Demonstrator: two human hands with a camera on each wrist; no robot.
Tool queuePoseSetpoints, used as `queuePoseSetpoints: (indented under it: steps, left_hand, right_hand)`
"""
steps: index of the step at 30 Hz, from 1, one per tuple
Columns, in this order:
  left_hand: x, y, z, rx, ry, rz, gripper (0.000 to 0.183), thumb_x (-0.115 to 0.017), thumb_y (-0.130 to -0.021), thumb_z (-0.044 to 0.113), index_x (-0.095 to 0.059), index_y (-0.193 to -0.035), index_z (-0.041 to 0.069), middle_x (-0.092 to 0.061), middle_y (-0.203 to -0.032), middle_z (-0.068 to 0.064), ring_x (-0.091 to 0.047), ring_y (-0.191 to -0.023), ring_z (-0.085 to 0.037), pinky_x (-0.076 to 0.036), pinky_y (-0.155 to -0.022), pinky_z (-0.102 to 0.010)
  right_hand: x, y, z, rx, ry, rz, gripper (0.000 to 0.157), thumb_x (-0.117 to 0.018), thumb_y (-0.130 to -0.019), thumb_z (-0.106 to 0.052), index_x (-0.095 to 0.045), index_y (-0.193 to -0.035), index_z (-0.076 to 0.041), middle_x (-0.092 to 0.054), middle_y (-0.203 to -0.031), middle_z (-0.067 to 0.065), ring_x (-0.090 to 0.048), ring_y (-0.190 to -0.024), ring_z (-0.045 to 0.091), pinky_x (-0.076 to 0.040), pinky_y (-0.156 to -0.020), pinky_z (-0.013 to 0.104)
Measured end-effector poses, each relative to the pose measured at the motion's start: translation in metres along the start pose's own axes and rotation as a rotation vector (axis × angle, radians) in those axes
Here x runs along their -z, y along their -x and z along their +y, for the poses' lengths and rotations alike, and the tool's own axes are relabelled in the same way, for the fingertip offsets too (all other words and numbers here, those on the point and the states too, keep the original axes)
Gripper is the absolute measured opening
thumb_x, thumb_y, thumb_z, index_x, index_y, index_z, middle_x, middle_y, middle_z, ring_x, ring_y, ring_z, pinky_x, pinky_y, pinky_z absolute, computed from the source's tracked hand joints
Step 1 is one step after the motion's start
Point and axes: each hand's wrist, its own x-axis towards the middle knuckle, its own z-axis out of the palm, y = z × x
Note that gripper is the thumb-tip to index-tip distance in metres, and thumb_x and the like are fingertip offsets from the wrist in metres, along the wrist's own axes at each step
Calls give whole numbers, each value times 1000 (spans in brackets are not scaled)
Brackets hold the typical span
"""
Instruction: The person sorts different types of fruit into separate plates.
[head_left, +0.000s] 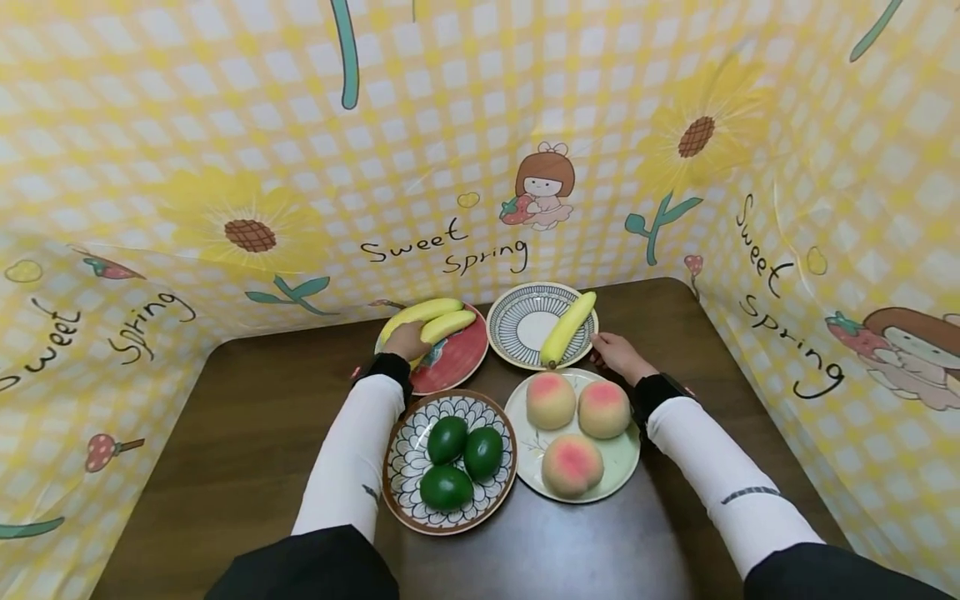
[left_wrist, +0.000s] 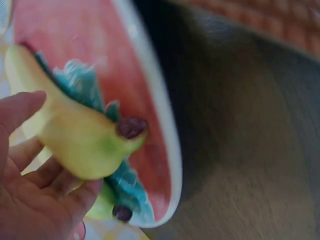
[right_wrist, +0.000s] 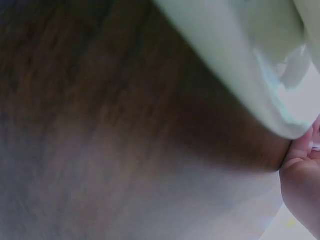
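Observation:
My left hand [head_left: 406, 341] is at the red plate [head_left: 467, 354] on the far left, its thumb and fingers around a yellow banana [left_wrist: 82, 130]. A second banana [head_left: 423, 312] lies beside it on that plate, partly hidden by the hand. To the right stands a white plate with dark radiating lines [head_left: 512, 346], and one banana [head_left: 567, 330] lies slanted across it. At this plate's right edge, my right hand [head_left: 621, 357] pinches the rim. In the right wrist view the right hand [right_wrist: 301, 182] shows only at the right edge.
Nearer to me, a brown-rimmed patterned plate [head_left: 399, 492] bears three dark green avocados [head_left: 447, 488]. Beside it a pale green plate [head_left: 626, 461] holds three peaches [head_left: 573, 465]. All stand on a dark wooden table [head_left: 247, 450], with yellow checked cloth [head_left: 420, 158] hanging behind and at both sides.

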Motion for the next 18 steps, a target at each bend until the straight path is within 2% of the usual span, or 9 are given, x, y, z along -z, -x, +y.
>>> queuePoseSetpoints:
  steps: [1, 3, 5, 8, 11, 15, 18]
  left_hand:
    - [-2, 0, 3, 32, -15, -7, 57, -72, -87, 29, -59, -135, 0, -69, -127, -23, -66, -114, -37, -53, -96, -47]
    - [15, 25, 37, 120, -43, -54, 52, -72, -86, 17, -58, -133, -2, -66, -128, -26, -64, -117, -40, -52, -99, -52]
    - [25, 47, 61, 154, -64, -28, 48, -69, -88, 12, -58, -131, -4, -64, -130, -28, -63, -118, -42, -53, -99, -53]
    - [36, 66, 83, 188, -99, 1, 45, -66, -92, 12, -56, -133, -5, -61, -133, -29, -62, -121, -43, -54, -100, -53]
    - [39, 69, 90, 200, -104, -1, 44, -64, -95, 13, -56, -134, -4, -61, -134, -28, -62, -122, -42, -53, -102, -54]
    - [34, 60, 83, 172, -87, -16, 40, -64, -93, 13, -58, -130, -3, -64, -131, -26, -64, -120, -41, -53, -100, -54]
    - [36, 56, 79, 162, -66, -43, 42, -65, -92, 15, -59, -129, -2, -66, -130, -25, -65, -118, -38, -53, -99, -52]
  right_hand:
    - [-1, 0, 0, -1, 1, 0, 42, -32, -113, -26, -56, -116, 8, -61, -86, 4, -53, -77, 11, -45, -73, 22]
    - [-3, 0, 1, -6, 0, -1, 41, -32, -113, -26, -56, -115, 8, -61, -87, 4, -53, -78, 10, -45, -74, 22]
    - [-4, 0, 2, -3, 2, -2, 41, -32, -113, -26, -56, -115, 8, -62, -87, 5, -53, -78, 10, -45, -74, 22]
    - [-4, -2, 2, 1, -7, 8, 41, -33, -113, -26, -57, -113, 8, -62, -87, 4, -53, -78, 10, -45, -74, 22]
    - [-3, -3, 2, 2, -16, 15, 41, -34, -113, -26, -57, -113, 8, -63, -86, 3, -53, -77, 10, -45, -73, 22]
    - [-1, -5, 4, -3, -15, 16, 41, -34, -113, -26, -57, -116, 8, -62, -85, 2, -52, -77, 10, -45, -73, 22]
    - [-1, -5, 4, 4, -22, 20, 41, -34, -113, -25, -57, -115, 9, -61, -83, 1, -52, -76, 9, -45, -72, 22]
